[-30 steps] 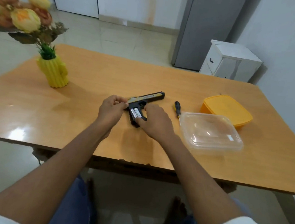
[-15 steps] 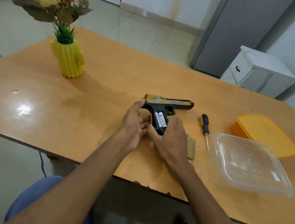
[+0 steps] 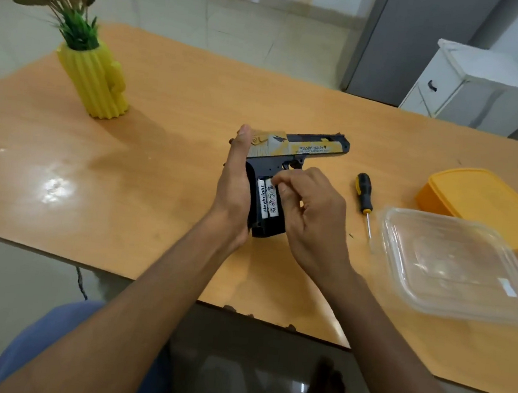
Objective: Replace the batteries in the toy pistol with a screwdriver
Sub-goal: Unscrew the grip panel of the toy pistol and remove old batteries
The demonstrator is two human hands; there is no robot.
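The toy pistol (image 3: 306, 145), black with a yellow and grey slide, is held above the table with its barrel pointing right. My left hand (image 3: 234, 191) grips the back of its grip, thumb up along the slide's rear. The grip's battery bay is uncovered and two white batteries (image 3: 266, 201) lie side by side in it. My right hand (image 3: 309, 213) is at the bay, fingertips curled onto the top of the right battery. A screwdriver (image 3: 364, 202) with a black and yellow handle lies on the table just right of my right hand.
A clear plastic container (image 3: 452, 263) sits at the right, an orange lid (image 3: 486, 200) behind it. A yellow cactus-shaped vase (image 3: 95, 81) with flowers stands at the far left. The wooden table (image 3: 168, 144) ends close in front of me. A white cabinet (image 3: 480, 87) stands beyond the table.
The pistol has been lifted and turned so its open grip faces me. My left hand moved to the back of the grip. My right fingers came onto the batteries.
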